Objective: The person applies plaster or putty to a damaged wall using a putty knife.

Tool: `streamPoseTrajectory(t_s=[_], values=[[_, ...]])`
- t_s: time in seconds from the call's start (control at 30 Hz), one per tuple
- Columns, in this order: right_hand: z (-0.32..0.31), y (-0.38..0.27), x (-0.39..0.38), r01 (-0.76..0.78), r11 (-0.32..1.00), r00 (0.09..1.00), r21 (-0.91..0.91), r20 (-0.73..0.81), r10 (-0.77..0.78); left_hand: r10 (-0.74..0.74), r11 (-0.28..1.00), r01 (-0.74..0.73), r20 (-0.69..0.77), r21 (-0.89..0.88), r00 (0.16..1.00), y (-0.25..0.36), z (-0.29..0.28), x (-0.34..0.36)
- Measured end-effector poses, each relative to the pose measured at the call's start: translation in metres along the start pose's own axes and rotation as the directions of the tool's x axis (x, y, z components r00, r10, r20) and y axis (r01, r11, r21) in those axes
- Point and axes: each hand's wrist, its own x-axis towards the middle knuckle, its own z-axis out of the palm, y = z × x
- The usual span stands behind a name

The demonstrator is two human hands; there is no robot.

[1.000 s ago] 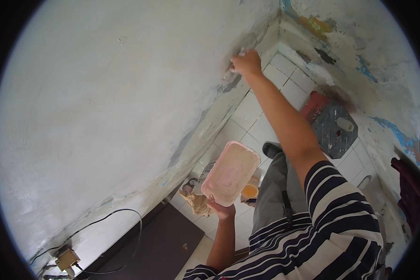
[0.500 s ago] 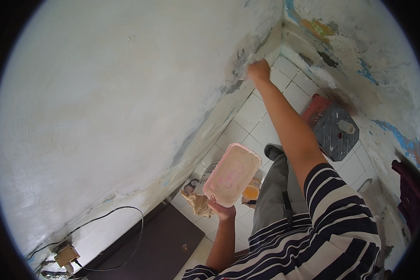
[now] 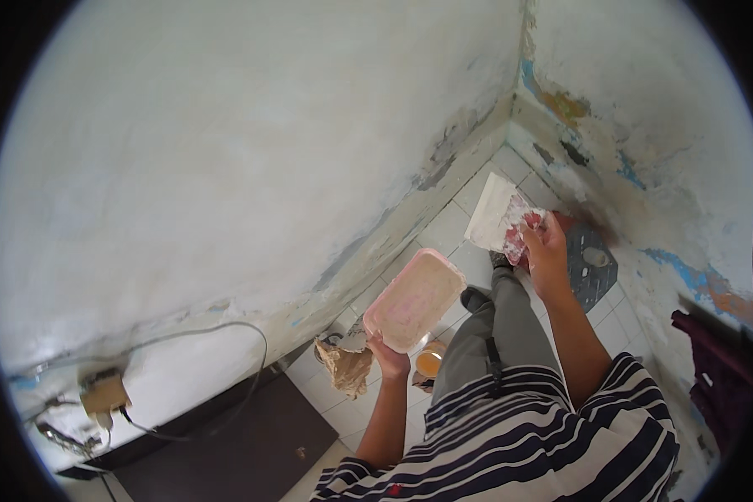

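A shallow pink rectangular tray [image 3: 416, 299], smeared inside with pale paste, is gripped at its near end by my left hand [image 3: 389, 358]. Over the floor to the right, my right hand [image 3: 547, 258] pinches a putty spreader [image 3: 492, 214]. White paste coats the spreader's wide blade, and its reddish part near my fingers is crusted too. Both tools are apart from the wall [image 3: 192, 192], which is whitish, with grey bare patches along its lower part.
A grey-topped stool [image 3: 592, 276] stands by the peeling right wall. Crumpled brown paper [image 3: 345, 368] and an orange-yellow container [image 3: 429, 361] lie on the white tiles. At lower left are a dark panel [image 3: 234, 443] and a socket box [image 3: 105, 391] with a cable. Maroon cloth [image 3: 715, 376] hangs at right.
My right hand has drawn back from the foot of the left wall toward me and right, bringing the spreader into sight. The tray stays in my left hand. The view has shifted slightly.
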Motion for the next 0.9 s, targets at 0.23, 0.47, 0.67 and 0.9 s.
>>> streamPoseTrajectory(t_s=[0.23,0.47,0.67,0.9], values=[[0.051,-0.073,-0.053,0.192,0.976,0.944,-0.106,0.291,-0.155,0.203,0.976,-0.195,0.082,-0.094,0.976,0.036,0.045,-0.016],[0.098,-0.130,-0.104,0.858,0.336,0.437,-0.388,0.895,-0.083,0.330,0.927,-0.299,0.116,-0.226,0.937,0.083,0.063,-0.042],[0.134,-0.108,-0.128,0.989,-0.071,0.126,-0.126,0.992,-0.015,0.482,0.868,-0.475,0.019,-0.143,0.876,0.104,0.058,-0.050],[0.155,-0.104,-0.149,0.990,-0.135,-0.029,0.050,0.987,0.156,0.585,0.779,-0.584,-0.069,-0.227,0.808,0.118,0.042,-0.054]])
